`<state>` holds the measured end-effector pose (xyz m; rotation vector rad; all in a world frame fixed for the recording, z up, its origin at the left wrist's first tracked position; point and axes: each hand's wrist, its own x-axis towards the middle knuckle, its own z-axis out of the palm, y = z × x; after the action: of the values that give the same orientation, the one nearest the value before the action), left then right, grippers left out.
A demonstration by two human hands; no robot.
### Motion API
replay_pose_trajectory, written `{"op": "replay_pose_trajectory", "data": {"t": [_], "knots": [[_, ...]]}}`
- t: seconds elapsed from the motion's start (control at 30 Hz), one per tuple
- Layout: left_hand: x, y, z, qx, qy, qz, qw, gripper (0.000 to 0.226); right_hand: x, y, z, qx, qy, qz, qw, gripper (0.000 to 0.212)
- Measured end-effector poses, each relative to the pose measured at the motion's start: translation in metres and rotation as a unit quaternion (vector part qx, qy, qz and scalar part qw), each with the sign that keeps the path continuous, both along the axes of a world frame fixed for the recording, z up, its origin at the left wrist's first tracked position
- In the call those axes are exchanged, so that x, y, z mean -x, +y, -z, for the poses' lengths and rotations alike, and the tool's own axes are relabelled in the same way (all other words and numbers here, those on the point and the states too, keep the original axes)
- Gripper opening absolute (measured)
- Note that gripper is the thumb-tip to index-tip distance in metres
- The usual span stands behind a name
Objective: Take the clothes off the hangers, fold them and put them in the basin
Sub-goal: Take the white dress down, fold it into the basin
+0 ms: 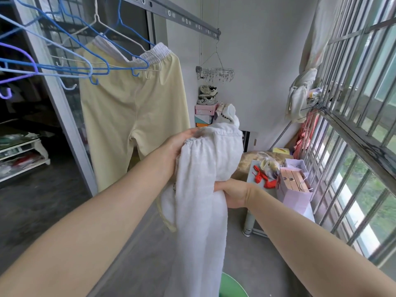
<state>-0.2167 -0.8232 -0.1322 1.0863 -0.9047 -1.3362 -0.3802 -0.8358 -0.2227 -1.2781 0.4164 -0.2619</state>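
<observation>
Yellow trousers (pixel 132 116), upper-left centre of frame: hung by the waistband from a hanger on the overhead rail (pixel 171 12), not yet taken down.

White garment (pixel 201 232), centre frame: off its hanger, held in the air, hanging long and unfolded from mid-frame down to the bottom edge. A gathered elastic band is at the top. I can't tell what kind of garment it is.

Empty hangers (pixel 64 70), upper left: a cluster of blue, purple and white ones on the same rail.

Left hand (pixel 180 142), centre: fingers curled round the top of the white garment at the gathered band.

Right hand (pixel 233 195), just below and right of it: closed round the bunched middle of the same garment. The fingertips are hidden in the cloth.

Green basin (pixel 231 286), bottom edge right of centre: only a sliver of rim shows, directly under the hanging cloth. Contents not visible.

Step, my read: folding the white piece, barely started.

Next needs:
- Find the edges and shake it flat, since there's no surface underneath to fold on.
- Halve it in the air, with one hand sliding down to catch the loose tail.
- Lower it into the basin.
- Then the trousers.
</observation>
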Motion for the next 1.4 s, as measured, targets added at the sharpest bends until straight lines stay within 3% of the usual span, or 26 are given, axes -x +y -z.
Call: {"op": "replay_pose_trajectory", "data": {"t": [0.1,0.2,0.27,0.37,0.5,0.63,0.73,0.97,1.07,1.2,1.4], "knots": [[-0.009,0.0,-0.007,0.015,0.001,-0.04,0.999,0.034,0.007,0.001,0.009,-0.021,0.01,0.004,1.0,0.067],[-0.04,-0.004,0.004,-0.004,0.027,-0.095,0.995,0.02,0.015,0.0,0.013,-0.005,0.016,0.002,1.0,0.077],[-0.064,-0.008,0.02,-0.006,0.007,-0.169,0.985,0.036,0.017,-0.001,0.011,0.007,0.011,0.031,0.999,0.078],[-0.083,0.006,0.042,-0.017,-0.026,-0.255,0.966,0.036,0.017,-0.001,0.0,0.053,0.012,0.143,0.988,0.057],[-0.085,0.03,0.066,-0.071,-0.02,-0.197,0.978,0.022,0.009,-0.001,-0.016,0.042,-0.046,0.224,0.973,0.069],[-0.073,0.043,0.088,-0.128,-0.003,-0.134,0.983,0.03,-0.004,0.001,-0.03,0.02,-0.111,0.218,0.969,0.055],[-0.07,0.045,0.098,-0.144,0.0,-0.097,0.985,0.027,-0.007,-0.001,-0.036,0.009,-0.137,0.221,0.966,0.059],[-0.047,0.055,0.108,-0.142,0.02,-0.03,0.989,0.06,-0.003,-0.012,-0.047,0.049,-0.136,0.205,0.968,0.094],[-0.029,0.058,0.112,-0.138,0.032,-0.006,0.99,0.069,-0.004,-0.015,-0.051,0.125,-0.11,0.197,0.966,0.105],[-0.031,0.047,0.127,-0.133,0.062,0.004,0.989,0.062,-0.008,-0.016,-0.049,0.2,-0.082,0.281,0.935,0.102],[-0.024,0.066,0.121,-0.074,0.029,0.117,0.99,0.075,-0.001,-0.018,-0.041,0.146,-0.08,0.373,0.913,0.095]]}}
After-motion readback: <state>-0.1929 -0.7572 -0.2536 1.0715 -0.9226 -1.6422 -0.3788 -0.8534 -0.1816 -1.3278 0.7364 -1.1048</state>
